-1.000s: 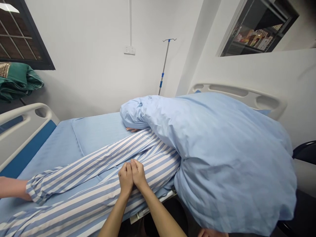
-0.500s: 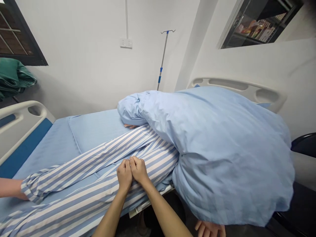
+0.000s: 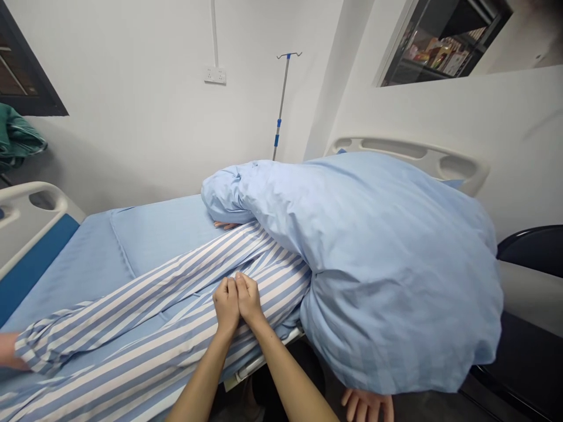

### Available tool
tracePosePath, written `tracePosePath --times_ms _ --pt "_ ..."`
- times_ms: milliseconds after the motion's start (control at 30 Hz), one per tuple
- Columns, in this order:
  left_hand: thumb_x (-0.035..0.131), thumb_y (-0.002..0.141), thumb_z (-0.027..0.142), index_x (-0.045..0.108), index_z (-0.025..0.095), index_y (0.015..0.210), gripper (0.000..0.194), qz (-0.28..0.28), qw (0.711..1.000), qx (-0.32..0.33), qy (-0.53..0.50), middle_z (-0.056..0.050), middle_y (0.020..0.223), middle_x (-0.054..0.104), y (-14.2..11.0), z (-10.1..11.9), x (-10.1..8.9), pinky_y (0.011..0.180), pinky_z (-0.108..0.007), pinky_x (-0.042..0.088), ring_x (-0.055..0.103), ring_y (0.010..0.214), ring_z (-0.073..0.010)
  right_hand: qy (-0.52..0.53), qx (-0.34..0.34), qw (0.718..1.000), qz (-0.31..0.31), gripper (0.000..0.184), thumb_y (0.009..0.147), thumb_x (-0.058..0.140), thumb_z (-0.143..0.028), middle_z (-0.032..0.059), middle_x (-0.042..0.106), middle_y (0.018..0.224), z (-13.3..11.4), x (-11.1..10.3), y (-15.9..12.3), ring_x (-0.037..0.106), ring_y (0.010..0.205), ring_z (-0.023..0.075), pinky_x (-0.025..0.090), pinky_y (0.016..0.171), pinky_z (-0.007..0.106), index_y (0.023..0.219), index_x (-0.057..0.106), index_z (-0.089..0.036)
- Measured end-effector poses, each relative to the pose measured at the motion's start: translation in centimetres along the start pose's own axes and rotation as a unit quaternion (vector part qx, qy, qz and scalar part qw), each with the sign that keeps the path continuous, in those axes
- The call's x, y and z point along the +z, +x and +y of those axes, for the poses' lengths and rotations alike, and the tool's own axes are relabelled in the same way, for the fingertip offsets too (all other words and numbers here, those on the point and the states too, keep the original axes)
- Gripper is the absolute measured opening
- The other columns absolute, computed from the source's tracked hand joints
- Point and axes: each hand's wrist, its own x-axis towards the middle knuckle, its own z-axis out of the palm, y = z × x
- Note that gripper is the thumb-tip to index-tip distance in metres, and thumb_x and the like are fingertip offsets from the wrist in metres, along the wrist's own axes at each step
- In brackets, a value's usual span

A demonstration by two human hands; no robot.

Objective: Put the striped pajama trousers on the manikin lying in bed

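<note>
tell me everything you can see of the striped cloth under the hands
The blue-and-white striped cloth looks like woven cotton patient wear, in long tube-shaped lengths lying slantwise on the blue bed sheet. One end has a gathered cuff, touched by another person's hand; the other runs under a light blue quilt. The left hand and right hand rest side by side on it.

Matt striped cloth patient gown (image 3: 281,287), smooth plastic headboard (image 3: 480,176).

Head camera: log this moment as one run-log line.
left hand: on striped gown | right hand: on gown, touching left | blue quilt: right of hands
</note>
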Motion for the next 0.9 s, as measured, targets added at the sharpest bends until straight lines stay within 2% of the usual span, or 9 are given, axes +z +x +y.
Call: tracePosePath --times_ms 133,200,333,433,600,700,800,900 --pt "0.038 0.084 0.034 0.037 0.020 0.053 0.034 0.002 0.999 0.023 0.037 0.004 0.048 0.041 -0.2 -0.4 -0.2 0.053 -0.024 0.027 0.037 0.049 -0.0106 0.009 0.008 1.000 -0.006 0.034 0.088 0.036 -0.038 -0.0030 0.041 0.057 -0.4 -0.1 0.3 0.038 0.055 0.0102 0.033 0.052 0.023 0.060 0.038 -0.019" --pt "0.037 0.085 0.033 0.038 0.020 0.053 0.034 0.005 0.999 0.033 0.041 0.003 0.049 0.043 -0.1 -0.4 -0.2 0.053 -0.025 0.027 0.038 0.050 -0.0113 -0.013 0.004 0.999 -0.035 0.036 0.089 0.035 -0.039 -0.0030 0.040 0.056 -1.1 -0.6 0.6 0.037 0.054 0.0102 0.033 0.052 0.022 0.060 0.037 -0.019" --pt "0.035 0.086 0.032 0.043 0.021 0.056 0.033 -0.024 0.996 0.063 0.059 0.001 0.051 0.048 -0.2 -0.5 0.1 0.054 -0.026 0.026 0.041 0.050 -0.0123 -0.111 -0.065 0.985 -0.113 0.037 0.090 0.033 -0.037 -0.0039 0.038 0.053 -2.7 -2.5 1.2 0.036 0.052 0.0091 0.031 0.051 0.022 0.059 0.038 -0.019" --pt "0.033 0.087 0.034 0.044 0.021 0.059 0.033 -0.050 0.992 0.072 0.087 0.000 0.053 0.050 -0.4 -0.3 0.3 0.055 -0.026 0.025 0.042 0.051 -0.0126 -0.149 -0.095 0.976 -0.130 0.036 0.091 0.032 -0.034 -0.0040 0.038 0.054 -2.7 -3.6 1.4 0.037 0.051 0.0087 0.030 0.052 0.022 0.060 0.040 -0.018" --pt "0.033 0.087 0.033 0.037 0.021 0.056 0.033 -0.053 0.990 0.071 0.109 0.002 0.050 0.045 -0.5 -0.4 0.3 0.055 -0.026 0.024 0.039 0.051 -0.0121 -0.158 -0.080 0.978 -0.109 0.036 0.091 0.032 -0.033 -0.0037 0.039 0.054 -0.8 -3.9 1.1 0.039 0.052 0.0093 0.029 0.053 0.022 0.060 0.039 -0.019" --pt "0.036 0.086 0.034 0.036 0.020 0.054 0.034 -0.053 0.992 0.066 0.091 0.003 0.048 0.042 -0.6 -0.4 0.3 0.054 -0.026 0.024 0.037 0.049 -0.0112 -0.143 -0.076 0.982 -0.099 0.037 0.091 0.032 -0.034 -0.0037 0.038 0.053 -0.5 -3.8 0.9 0.038 0.052 0.0094 0.029 0.052 0.022 0.059 0.038 -0.019" --pt "0.038 0.085 0.036 0.036 0.020 0.053 0.035 -0.062 0.997 0.044 0.020 0.004 0.048 0.038 -0.5 0.8 0.7 0.052 -0.025 0.025 0.034 0.049 -0.0103 -0.118 -0.071 0.987 -0.088 0.038 0.091 0.032 -0.037 -0.0030 0.039 0.054 -0.7 -3.9 1.0 0.038 0.052 0.0097 0.030 0.052 0.021 0.059 0.040 -0.019" --pt "0.039 0.084 0.037 0.034 0.020 0.052 0.037 -0.062 0.995 0.034 -0.077 0.005 0.048 0.033 -0.3 3.0 1.5 0.050 -0.024 0.027 0.032 0.049 -0.0094 -0.072 -0.059 0.994 -0.054 0.039 0.091 0.031 -0.039 -0.0018 0.042 0.056 -0.6 -4.1 1.3 0.038 0.054 0.0103 0.033 0.053 0.022 0.060 0.042 -0.018"
